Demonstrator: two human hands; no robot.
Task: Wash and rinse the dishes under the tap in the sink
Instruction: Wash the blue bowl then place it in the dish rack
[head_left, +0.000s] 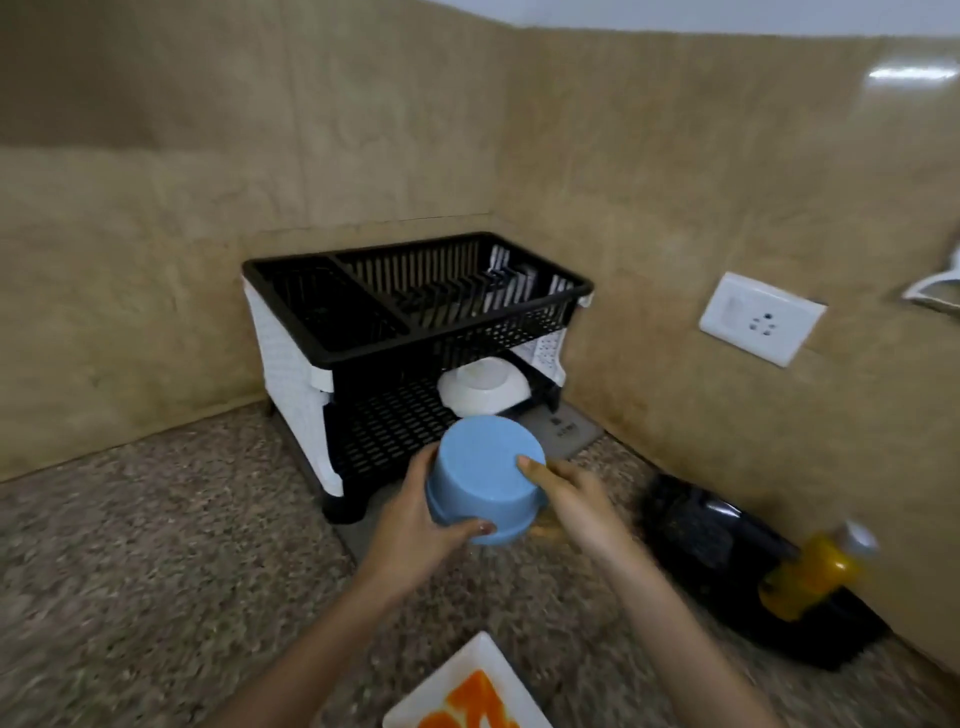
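Note:
I hold a light blue bowl (480, 475) upside down in both hands, just in front of the lower shelf of a black and white two-tier dish rack (415, 343). My left hand (415, 519) grips its left side and rim. My right hand (569, 499) holds its right side, fingertips on the base. A white bowl (483, 392) lies upside down on the lower shelf, right behind the blue one. The rack's top tier holds a dark item at its right end. No sink or tap is in view.
The rack stands in a corner of a speckled stone counter (156, 545) against beige walls. A black appliance (727, 561) and a yellow bottle (810, 571) sit at the right. A white plate with orange pattern (467, 696) lies at the near edge. A wall socket (761, 317) is at right.

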